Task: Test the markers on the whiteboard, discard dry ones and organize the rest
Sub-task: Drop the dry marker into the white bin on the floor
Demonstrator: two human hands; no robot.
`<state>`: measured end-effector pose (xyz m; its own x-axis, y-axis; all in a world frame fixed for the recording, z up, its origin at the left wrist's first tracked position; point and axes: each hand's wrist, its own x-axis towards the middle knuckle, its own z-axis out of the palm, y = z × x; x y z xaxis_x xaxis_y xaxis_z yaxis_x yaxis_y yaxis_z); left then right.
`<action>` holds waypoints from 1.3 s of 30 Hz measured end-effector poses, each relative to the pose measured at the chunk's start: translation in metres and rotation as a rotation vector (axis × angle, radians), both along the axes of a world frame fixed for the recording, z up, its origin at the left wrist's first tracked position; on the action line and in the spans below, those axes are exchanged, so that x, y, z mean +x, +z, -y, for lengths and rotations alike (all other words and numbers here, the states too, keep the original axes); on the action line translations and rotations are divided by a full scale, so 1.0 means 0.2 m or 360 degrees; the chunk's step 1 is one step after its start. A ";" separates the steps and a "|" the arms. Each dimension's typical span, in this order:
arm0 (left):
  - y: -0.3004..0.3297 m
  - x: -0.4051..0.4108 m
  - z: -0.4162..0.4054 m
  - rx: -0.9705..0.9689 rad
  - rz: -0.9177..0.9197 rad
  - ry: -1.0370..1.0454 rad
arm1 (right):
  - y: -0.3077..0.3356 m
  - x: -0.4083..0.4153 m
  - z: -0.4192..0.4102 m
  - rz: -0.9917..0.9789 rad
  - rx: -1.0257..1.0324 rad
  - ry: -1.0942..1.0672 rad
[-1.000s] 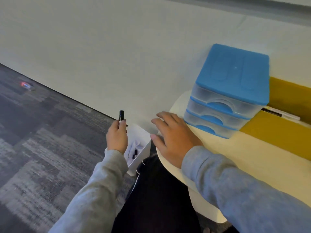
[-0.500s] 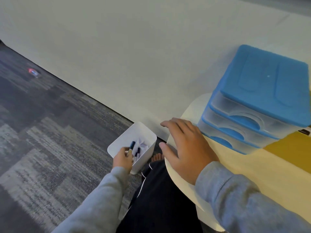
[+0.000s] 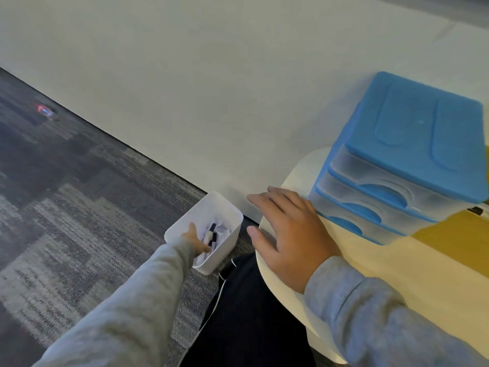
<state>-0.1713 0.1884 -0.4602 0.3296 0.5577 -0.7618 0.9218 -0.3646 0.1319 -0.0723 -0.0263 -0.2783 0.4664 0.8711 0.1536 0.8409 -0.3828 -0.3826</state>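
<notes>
Drawer unit (image 3: 412, 165) on round table (image 3: 370, 274); white bin (image 3: 225, 250) on carpet (image 3: 66, 207).

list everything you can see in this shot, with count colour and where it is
bin: one, white, on the carpet by the wall, left of the table
markers: at least two, dark, inside the bin on crumpled white paper
drawer unit: one, blue top with three clear drawers and blue handles, on the table against the wall
table: one, cream with a rounded edge, at right
yellow surface: one, behind the table at far right
carpet: grey patterned, at left
small object: one, red and blue, far left on the carpet, too blurred to name
left hand: reaching into the bin
right hand: flat on the table edge
</notes>
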 end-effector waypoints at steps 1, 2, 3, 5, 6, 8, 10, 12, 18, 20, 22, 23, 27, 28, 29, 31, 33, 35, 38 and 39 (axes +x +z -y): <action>-0.02 -0.02 0.03 -0.0028 -0.0038 -0.0019 | 0.00 0.00 0.00 0.0002 0.0006 0.0000; -0.04 -0.03 0.05 -0.0043 -0.0073 -0.0033 | 0.00 0.00 0.00 0.0000 0.0009 -0.0001; -0.08 -0.05 0.06 -0.0050 -0.0085 -0.0045 | 0.00 0.00 0.00 -0.0003 0.0011 -0.0004; -0.13 -0.06 0.05 -0.0058 0.0079 0.0060 | 0.00 0.00 0.00 -0.0012 0.0015 -0.0007; -0.13 -0.06 0.05 -0.0059 0.0197 0.0164 | 0.00 0.00 0.00 -0.0016 0.0014 -0.0005; -0.13 -0.05 0.05 -0.0020 0.0290 0.0179 | 0.00 0.00 0.00 -0.0024 0.0003 -0.0001; -0.10 -0.03 0.05 0.0017 0.0275 0.0095 | 0.00 0.00 0.00 -0.0022 -0.0008 -0.0005; -0.08 -0.02 0.05 0.0028 0.0282 0.0066 | 0.00 0.00 0.01 -0.0016 0.0003 -0.0011; -0.02 -0.03 0.14 -0.0015 0.0582 0.0242 | 0.01 0.00 0.01 0.0007 -0.0003 0.0001; 0.05 -0.02 0.18 0.0001 0.0683 0.0242 | 0.01 0.00 0.02 0.0003 0.0003 -0.0005; 0.15 0.00 0.22 0.0061 0.0817 0.0223 | 0.01 0.00 0.02 -0.0020 -0.0002 0.0000; 0.22 0.02 0.24 0.0074 0.0899 0.0223 | 0.01 -0.01 0.03 -0.0044 -0.0012 0.0008; 0.51 0.07 0.30 0.0187 0.1318 0.0295 | 0.03 -0.02 0.08 -0.0121 0.0013 0.0045; 0.58 0.07 0.30 0.0227 0.1445 0.0334 | 0.04 -0.03 0.11 -0.0132 0.0039 0.0059; 0.64 0.07 0.31 0.0276 0.1556 0.0367 | 0.04 -0.04 0.14 -0.0161 0.0056 0.0068; 0.79 0.09 0.34 0.0440 0.1754 0.0397 | 0.07 -0.04 0.23 -0.0227 0.0064 0.0057; 0.97 0.13 0.42 0.0596 0.2025 0.0399 | 0.10 -0.01 0.34 -0.0229 0.0042 0.0043; 1.13 0.19 0.52 0.0703 0.2334 0.0253 | 0.13 0.01 0.43 -0.0108 0.0076 0.0049; 1.31 0.29 0.71 0.0729 0.2659 -0.0034 | 0.22 0.06 0.55 0.0136 0.0219 0.0059; 1.36 0.32 0.77 0.0733 0.2744 -0.0129 | 0.27 0.08 0.58 0.0189 0.0236 0.0050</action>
